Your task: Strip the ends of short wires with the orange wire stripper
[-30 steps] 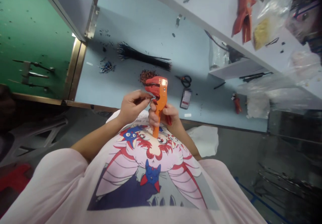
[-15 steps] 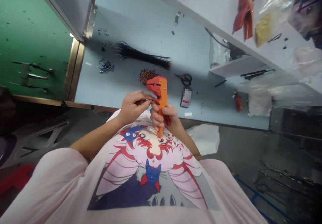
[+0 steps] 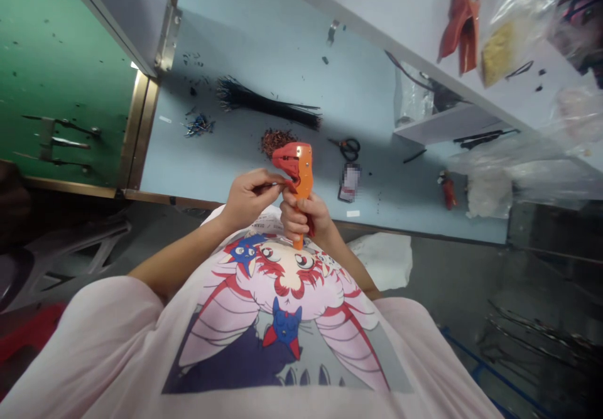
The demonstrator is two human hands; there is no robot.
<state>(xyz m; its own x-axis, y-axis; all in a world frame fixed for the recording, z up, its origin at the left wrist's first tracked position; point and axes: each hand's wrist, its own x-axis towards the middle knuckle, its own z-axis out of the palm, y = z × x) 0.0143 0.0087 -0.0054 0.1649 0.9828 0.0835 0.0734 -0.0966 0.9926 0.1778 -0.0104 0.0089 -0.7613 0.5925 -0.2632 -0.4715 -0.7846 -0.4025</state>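
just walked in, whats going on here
A person's right hand grips an orange-and-red wire stripper. The left hand, beside it, seems to pinch a thin dark strand. On the blue table lie a bundle of black wires, a pile of copper-coloured bits and scissors.

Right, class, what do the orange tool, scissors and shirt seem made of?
Orange tool: hard plastic or painted metal; smooth, even colour fits both. Scissors: dark handles, probably plastic, by their rounded loops; blades likely metal, thin and pointed. Shirt: matte cloth, by its soft folds.
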